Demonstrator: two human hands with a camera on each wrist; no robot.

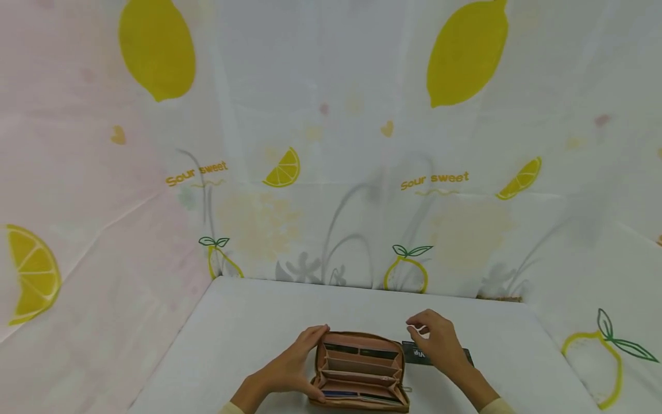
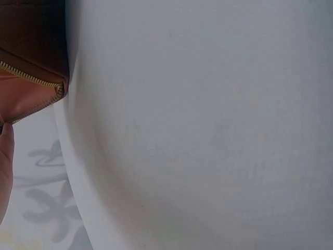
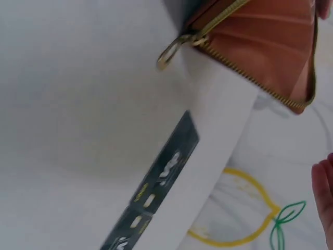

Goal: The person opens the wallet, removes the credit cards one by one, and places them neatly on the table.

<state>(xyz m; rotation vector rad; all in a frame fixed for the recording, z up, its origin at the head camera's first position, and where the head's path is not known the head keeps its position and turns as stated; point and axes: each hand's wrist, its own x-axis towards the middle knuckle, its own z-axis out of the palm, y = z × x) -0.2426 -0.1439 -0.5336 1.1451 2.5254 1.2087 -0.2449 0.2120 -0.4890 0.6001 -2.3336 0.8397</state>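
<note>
A brown zip-around wallet (image 1: 357,366) lies unzipped and spread wide on the table, its pleated compartments facing up. Dark cards fill slots along its far side, and a blue-edged card (image 1: 338,394) shows in the near side. My left hand (image 1: 284,368) grips the wallet's left end, fingers at the far corner and thumb at the near one. Over a black card (image 1: 415,353) with "VIP" on it hovers my right hand (image 1: 438,339), fingers loosely bent, nothing visible between them. Close up, a second black card (image 3: 126,229) lies end to end with the first.
A gold zipper pull (image 3: 169,52) sticks out from the wallet's right end. The white table (image 1: 289,305) meets a lemon-printed cloth (image 1: 331,230) behind it and at both sides.
</note>
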